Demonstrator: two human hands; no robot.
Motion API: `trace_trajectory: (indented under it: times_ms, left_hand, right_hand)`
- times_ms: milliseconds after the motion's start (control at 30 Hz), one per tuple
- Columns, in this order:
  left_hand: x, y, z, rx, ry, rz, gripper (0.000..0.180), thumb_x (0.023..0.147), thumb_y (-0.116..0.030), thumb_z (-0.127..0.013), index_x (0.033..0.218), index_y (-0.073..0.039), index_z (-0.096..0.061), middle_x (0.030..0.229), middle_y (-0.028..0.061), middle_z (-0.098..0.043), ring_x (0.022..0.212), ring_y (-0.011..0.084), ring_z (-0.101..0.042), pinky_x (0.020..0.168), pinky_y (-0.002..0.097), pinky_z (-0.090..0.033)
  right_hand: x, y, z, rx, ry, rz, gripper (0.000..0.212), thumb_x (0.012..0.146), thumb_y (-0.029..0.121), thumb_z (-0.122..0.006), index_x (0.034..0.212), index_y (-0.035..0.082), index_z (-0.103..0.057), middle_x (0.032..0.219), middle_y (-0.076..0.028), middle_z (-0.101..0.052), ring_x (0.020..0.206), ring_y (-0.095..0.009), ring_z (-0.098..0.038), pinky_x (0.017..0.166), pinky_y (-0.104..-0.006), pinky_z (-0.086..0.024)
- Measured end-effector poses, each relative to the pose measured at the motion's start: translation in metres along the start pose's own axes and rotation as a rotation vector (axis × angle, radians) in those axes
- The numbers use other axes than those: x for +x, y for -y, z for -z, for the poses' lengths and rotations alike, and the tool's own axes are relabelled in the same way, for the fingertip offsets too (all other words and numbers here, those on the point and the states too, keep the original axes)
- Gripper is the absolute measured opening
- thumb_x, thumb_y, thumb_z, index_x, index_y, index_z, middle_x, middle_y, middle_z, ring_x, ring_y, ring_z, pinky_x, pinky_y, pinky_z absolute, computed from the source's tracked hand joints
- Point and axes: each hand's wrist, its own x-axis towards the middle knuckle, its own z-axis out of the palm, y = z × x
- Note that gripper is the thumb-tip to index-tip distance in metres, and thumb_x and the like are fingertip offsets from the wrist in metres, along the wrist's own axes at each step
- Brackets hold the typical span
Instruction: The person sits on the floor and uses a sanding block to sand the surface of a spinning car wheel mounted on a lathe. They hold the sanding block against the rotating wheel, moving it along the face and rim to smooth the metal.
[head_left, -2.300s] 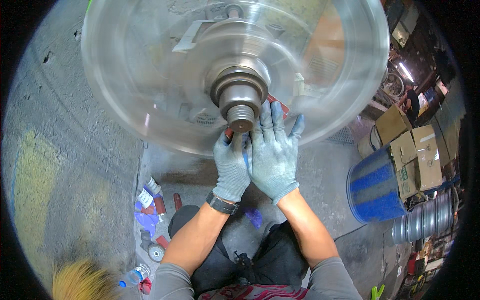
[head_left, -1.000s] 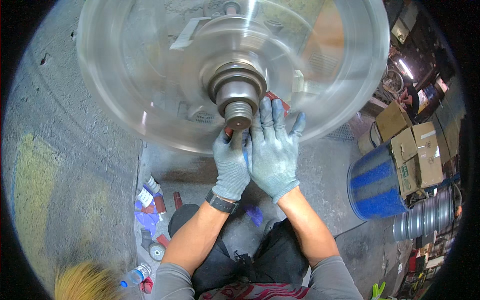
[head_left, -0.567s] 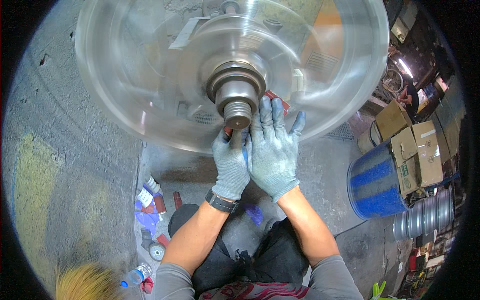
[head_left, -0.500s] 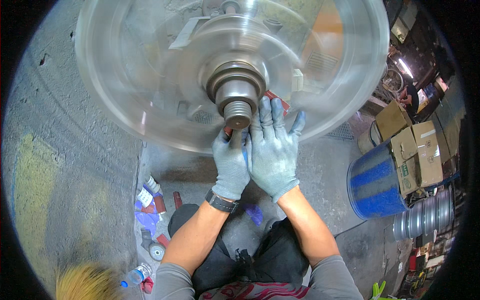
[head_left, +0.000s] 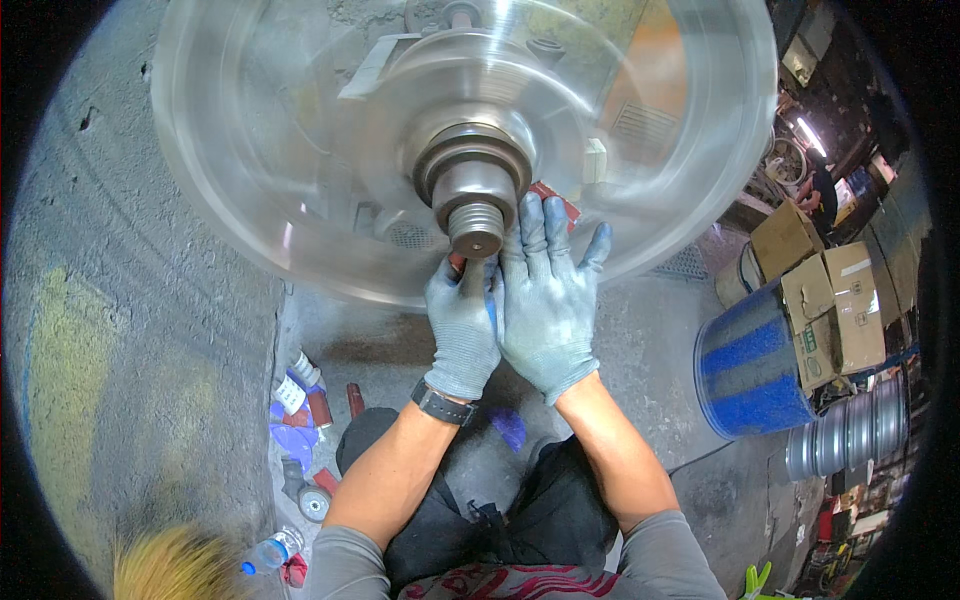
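A large metal wheel (head_left: 490, 85) stands in front of the person, upper middle of the view; its face is blurred to a see-through grey sheen, and the top runs out of view. From its centre projects a stepped, smooth round collar (head_left: 472, 165), ending in a threaded metal stub (head_left: 476, 228).

The right hand (head_left: 547, 315), in a grey knitted glove darkened at the fingers, lies back upward beside the stub. Its fingers are straight, the outer one spread; thumb and palm are hidden, so any grip cannot be determined. A flat red-brown piece (head_left: 557, 204) shows beyond these fingertips, in front of the wheel.

The left hand (head_left: 462, 325), gloved alike, sits under the stub, edge to edge with the right. A sliver of red-brown shows at its thumb; whether the fingers are closed on it cannot be determined. A black-strapped watch (head_left: 443, 404) is on the left wrist.

At right: a blue drum (head_left: 752, 365) with grey bands, creased cardboard boxes (head_left: 850, 310) and ribbed silver metal rings (head_left: 848, 435). At lower left: a clear plastic bottle (head_left: 278, 548), blue-capped, and stiff yellow bristles (head_left: 170, 565).
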Motion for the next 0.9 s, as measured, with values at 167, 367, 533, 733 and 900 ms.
trace_trajectory:
  times_ms: [167,367,533,733,900]
  left_hand:
    - [0.0012,-0.0001,0.0016,0.037,-0.002,0.007,0.031,0.104,-0.015,-0.06,0.128,0.005,-0.059,0.118,0.0095,-0.065,0.107,0.0152,-0.062,0.095,0.0301,-0.049]
    - [0.0015,0.0008,0.0015,0.034,-0.009,0.013,0.032,0.104,-0.015,-0.06,0.129,0.005,-0.059,0.12,0.0096,-0.065,0.108,0.0152,-0.062,0.095,0.0306,-0.049]
    - [0.0014,0.0024,0.002,0.042,0.015,-0.03,0.033,0.105,-0.016,-0.059,0.13,0.006,-0.058,0.121,0.01,-0.065,0.11,0.0153,-0.062,0.096,0.0306,-0.049]
    - [-0.0003,-0.0006,-0.0035,0.001,-0.009,0.012,0.036,0.105,-0.019,-0.061,0.13,0.007,-0.059,0.122,0.0109,-0.065,0.11,0.0148,-0.062,0.095,0.0299,-0.049]
    - [0.0022,0.0005,-0.0003,0.122,0.034,-0.022,0.035,0.104,-0.019,-0.063,0.129,0.007,-0.062,0.12,0.0108,-0.067,0.108,0.0145,-0.063,0.096,0.0298,-0.049]
  right_hand:
    - [-0.0003,-0.0004,-0.0008,0.007,0.003,0.0,0.063,0.092,0.026,-0.059,0.149,0.001,-0.051,0.16,-0.019,-0.042,0.153,-0.034,-0.033,0.115,-0.0788,-0.009]
    - [-0.0009,-0.0005,-0.0007,-0.008,0.012,0.004,0.064,0.092,0.026,-0.059,0.15,0.001,-0.05,0.16,-0.019,-0.042,0.153,-0.034,-0.031,0.116,-0.0785,-0.009]
    - [-0.0009,-0.0009,-0.003,-0.018,-0.01,0.003,0.063,0.093,0.026,-0.058,0.15,0.001,-0.051,0.161,-0.018,-0.041,0.154,-0.034,-0.03,0.116,-0.0779,-0.008]
    - [-0.0023,-0.0022,-0.0014,-0.027,0.004,0.0,0.063,0.093,0.027,-0.058,0.15,0.001,-0.051,0.16,-0.019,-0.042,0.154,-0.035,-0.03,0.116,-0.0783,-0.008]
    - [-0.002,-0.0027,-0.0019,-0.016,-0.002,-0.001,0.063,0.093,0.028,-0.058,0.149,0.0,-0.051,0.16,-0.019,-0.043,0.154,-0.035,-0.03,0.115,-0.079,-0.007]
